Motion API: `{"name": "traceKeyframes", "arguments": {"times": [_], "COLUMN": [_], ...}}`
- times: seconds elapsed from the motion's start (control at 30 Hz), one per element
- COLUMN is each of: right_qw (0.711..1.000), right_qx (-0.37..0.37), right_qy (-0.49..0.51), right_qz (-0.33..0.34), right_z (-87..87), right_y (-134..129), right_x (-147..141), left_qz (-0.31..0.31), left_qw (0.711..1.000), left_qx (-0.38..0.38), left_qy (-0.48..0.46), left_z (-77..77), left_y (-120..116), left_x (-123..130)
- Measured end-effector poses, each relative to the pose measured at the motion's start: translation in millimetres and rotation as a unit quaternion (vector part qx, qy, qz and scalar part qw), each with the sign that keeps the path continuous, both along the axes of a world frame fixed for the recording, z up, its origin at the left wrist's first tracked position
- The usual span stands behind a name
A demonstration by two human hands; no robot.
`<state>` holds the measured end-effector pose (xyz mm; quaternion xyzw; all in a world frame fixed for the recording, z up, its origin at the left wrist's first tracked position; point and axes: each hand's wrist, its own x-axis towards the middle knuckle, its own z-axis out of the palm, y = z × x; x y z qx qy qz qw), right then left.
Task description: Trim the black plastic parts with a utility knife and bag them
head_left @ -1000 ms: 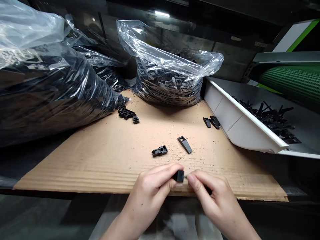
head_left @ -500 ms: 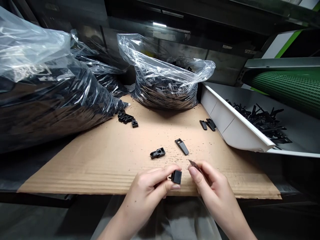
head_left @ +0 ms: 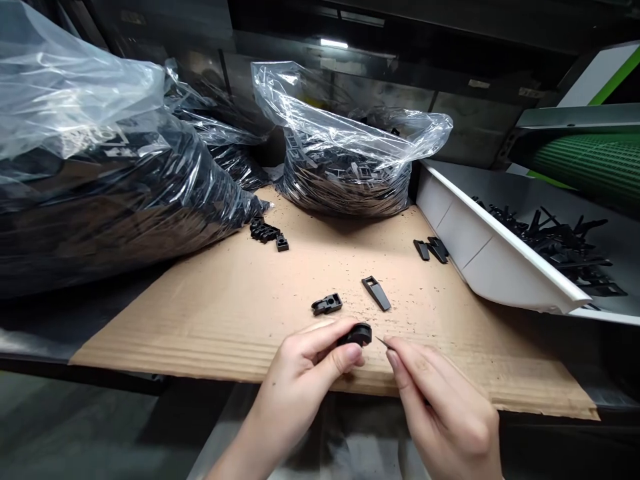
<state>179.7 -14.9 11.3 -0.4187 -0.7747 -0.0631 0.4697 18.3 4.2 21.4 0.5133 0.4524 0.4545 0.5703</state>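
Observation:
Near the front edge of the cardboard, my left hand (head_left: pixel 315 360) pinches a small black plastic part (head_left: pixel 361 333), its rounded end facing right. My right hand (head_left: pixel 440 393) is closed on a thin dark pointed blade (head_left: pixel 383 343); only its tip shows, a little to the right of the part and apart from it. Just beyond my hands lie a black clip-like piece (head_left: pixel 327 304) with a hole and a flat tapered black piece (head_left: pixel 376 293) with a square opening.
A cardboard sheet (head_left: pixel 210 313) covers the bench, sprinkled with black shavings. Clear bags of black parts stand at left (head_left: pixel 115 193) and at the back (head_left: pixel 345 180). On the right, a white tray (head_left: pixel 505 257) holds black pieces beside a green belt (head_left: pixel 590 157). Small black parts (head_left: pixel 265 231) lie near the left bag.
My left hand has turned the black part so its rounded end shows instead of the square one. My right hand has rolled over, knuckles up, the blade tip now pointing at the part.

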Motion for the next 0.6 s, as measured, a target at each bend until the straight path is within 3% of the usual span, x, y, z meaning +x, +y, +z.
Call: {"name": "traceKeyframes", "arguments": {"times": [0.43, 0.6], "right_qw": [0.999, 0.996], "right_qx": [-0.023, -0.082], "right_qy": [-0.028, -0.004], "right_qz": [-0.003, 0.019], "right_z": [1.9, 2.8], "right_y": [3.1, 1.8], "right_x": [-4.9, -4.6], "left_qz": [-0.010, -0.014], "left_qw": [0.995, 0.993], "left_qx": [0.084, 0.107], "left_qy": [0.054, 0.056], "left_z": [0.5, 0.1], "left_y": [0.4, 1.0], "left_x": [-4.6, -5.2]}}
